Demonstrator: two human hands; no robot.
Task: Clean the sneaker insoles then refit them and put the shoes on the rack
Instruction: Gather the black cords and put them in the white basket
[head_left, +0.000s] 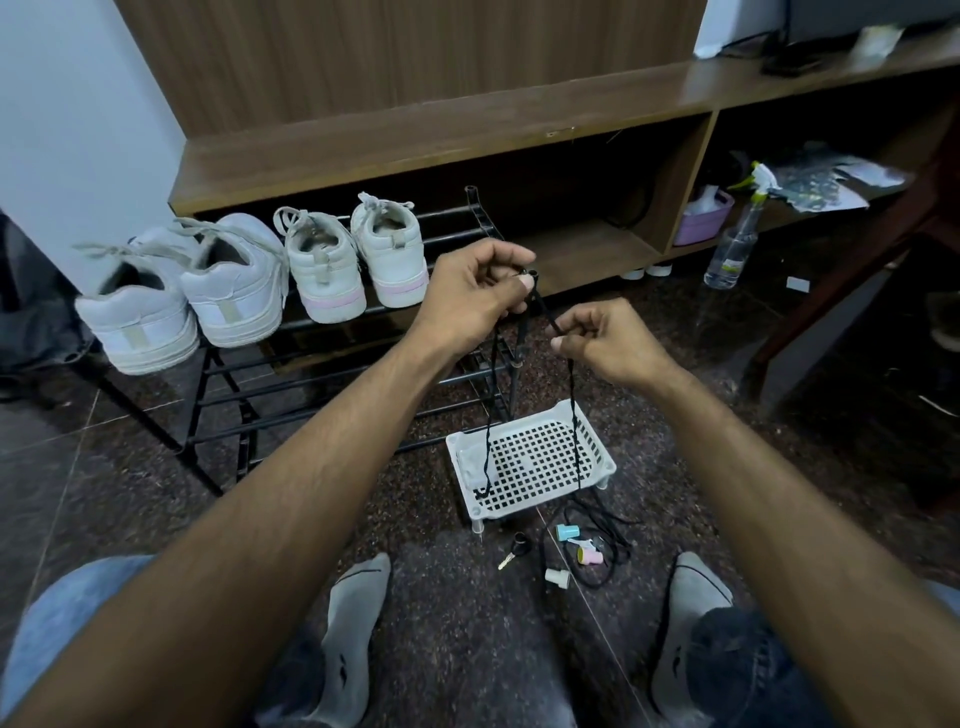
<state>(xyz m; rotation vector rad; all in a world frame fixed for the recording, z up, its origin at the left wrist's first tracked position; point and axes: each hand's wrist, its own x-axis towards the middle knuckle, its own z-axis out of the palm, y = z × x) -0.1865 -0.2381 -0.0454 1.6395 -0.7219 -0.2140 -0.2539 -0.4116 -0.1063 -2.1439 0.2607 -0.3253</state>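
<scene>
Both hands, left hand (475, 291), right hand (608, 343), pinching thin, seemingly braided black cord (545, 312)

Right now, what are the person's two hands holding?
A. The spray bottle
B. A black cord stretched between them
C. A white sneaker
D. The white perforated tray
B: the left hand and the right hand each pinch the black cord, whose ends hang down over the white perforated tray; the four white sneakers sit untouched on the rack, and the spray bottle stands apart by the shelf.
</scene>
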